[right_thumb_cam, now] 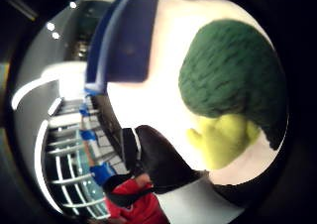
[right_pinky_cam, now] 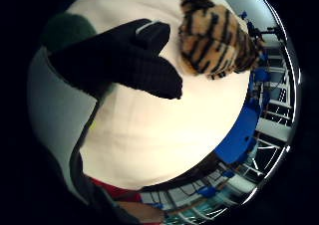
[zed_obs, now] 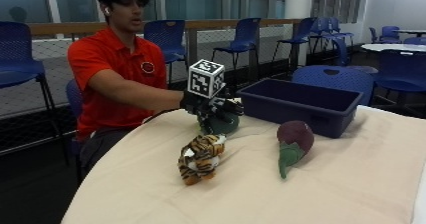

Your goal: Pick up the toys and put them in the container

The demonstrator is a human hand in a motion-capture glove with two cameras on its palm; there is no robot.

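Outside view: green toy (zed_obs: 221,124) gripped by right hand (zed_obs: 212,109) nr blue container (zed_obs: 303,105); tiger toy (zed_obs: 200,157) upright; eggplant toy (zed_obs: 293,145) laid stem twd cam.

An orange tiger toy (zed_obs: 200,157) striped in black is seen, with a white front. A dark green and yellow-green toy (right_thumb_cam: 229,92) and a purple eggplant toy (zed_obs: 293,140) with green stem are noted. The container (zed_obs: 299,105) is dark blue, the tablecloth (zed_obs: 333,189) cream, the gloved hand (zed_obs: 212,107) black.

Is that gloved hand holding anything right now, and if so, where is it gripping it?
It cannot be told for sure. The gloved hand is right over the green toy on the table, with the toy close under its palm, but no finger visibly wraps it.
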